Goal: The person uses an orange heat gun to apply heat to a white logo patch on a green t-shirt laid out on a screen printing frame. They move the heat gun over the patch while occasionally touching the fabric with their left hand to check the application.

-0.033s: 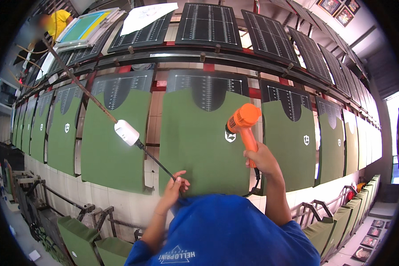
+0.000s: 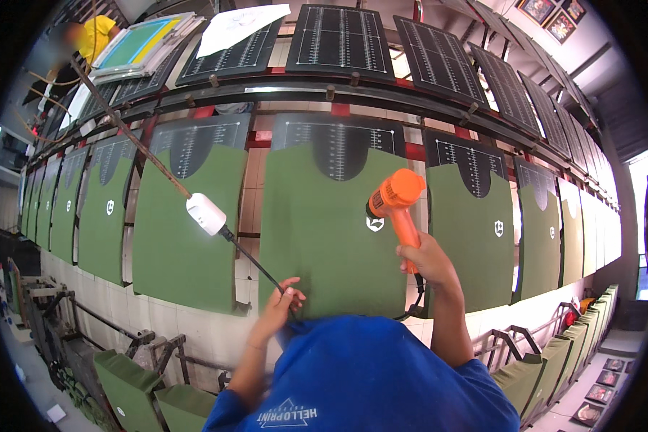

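Right hand point(image 2: 428, 261) wrapped around orange heat gun point(image 2: 396, 205) – nozzle aimed at white logo point(image 2: 374, 224) on centre green garment point(image 2: 331, 230). Left hand point(image 2: 281, 306) pinches black cord point(image 2: 252, 258) closed. Best keep cord off the print, gun moving evenly.

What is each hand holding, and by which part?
Right hand grips the orange heat gun by its handle; left hand pinches the black cable.

Row of printing pallets point(image 2: 331, 137), green shirts point(image 2: 324, 237) stretched over them
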`<state>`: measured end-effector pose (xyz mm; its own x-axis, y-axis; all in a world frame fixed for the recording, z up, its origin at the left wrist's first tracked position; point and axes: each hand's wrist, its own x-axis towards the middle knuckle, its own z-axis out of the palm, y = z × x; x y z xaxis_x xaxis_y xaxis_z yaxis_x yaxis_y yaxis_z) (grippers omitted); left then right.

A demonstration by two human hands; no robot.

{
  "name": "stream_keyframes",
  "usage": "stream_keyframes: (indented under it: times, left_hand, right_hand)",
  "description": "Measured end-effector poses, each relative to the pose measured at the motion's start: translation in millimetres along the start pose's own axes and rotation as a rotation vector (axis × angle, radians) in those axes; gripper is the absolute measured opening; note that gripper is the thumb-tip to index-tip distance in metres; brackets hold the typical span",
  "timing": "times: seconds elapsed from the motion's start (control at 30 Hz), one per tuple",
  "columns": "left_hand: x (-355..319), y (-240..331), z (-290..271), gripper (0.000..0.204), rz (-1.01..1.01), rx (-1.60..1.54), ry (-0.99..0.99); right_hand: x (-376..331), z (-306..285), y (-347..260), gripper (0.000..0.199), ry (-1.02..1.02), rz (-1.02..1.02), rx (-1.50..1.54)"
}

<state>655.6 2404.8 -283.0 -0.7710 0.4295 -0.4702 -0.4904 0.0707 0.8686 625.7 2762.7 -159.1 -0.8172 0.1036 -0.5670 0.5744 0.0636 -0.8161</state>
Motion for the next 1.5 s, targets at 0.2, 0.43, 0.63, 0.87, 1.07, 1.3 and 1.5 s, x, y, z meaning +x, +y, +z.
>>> stream_keyframes:
  times: [0.2,0.43,0.63,0.87,1.07,1.3,1.5]
  left_hand:
    - [-14,43,-67,0.062,-0.062,0.513,-0.173]
    - [-3,31,-96,0.047,-0.010,0.684,0.037]
    - [21,3,-94,0.035,0.219,0.651,0.529]
    - [54,5,-118,0.042,0.430,1.033,0.911]
    - [106,11,-156,0.056,0.329,1.222,1.060]
    - [146,26,-172,0.062,0.185,1.271,1.143]
    - [154,27,-174,0.062,0.185,1.293,1.115]
  right_hand:
    - [3,-1,7,0.034,-0.014,-0.031,0.040]
    - [3,-5,5,0.035,-0.053,-0.019,0.027]
    - [-3,-5,3,0.034,-0.057,-0.037,0.024]
    - [-12,-6,10,0.036,-0.084,0.011,0.011]
    - [-15,-5,8,0.037,-0.083,0.024,0.011]
    - [-22,-8,17,0.036,-0.056,0.018,-0.004]
    - [-30,-6,14,0.037,-0.042,0.033,0.015]
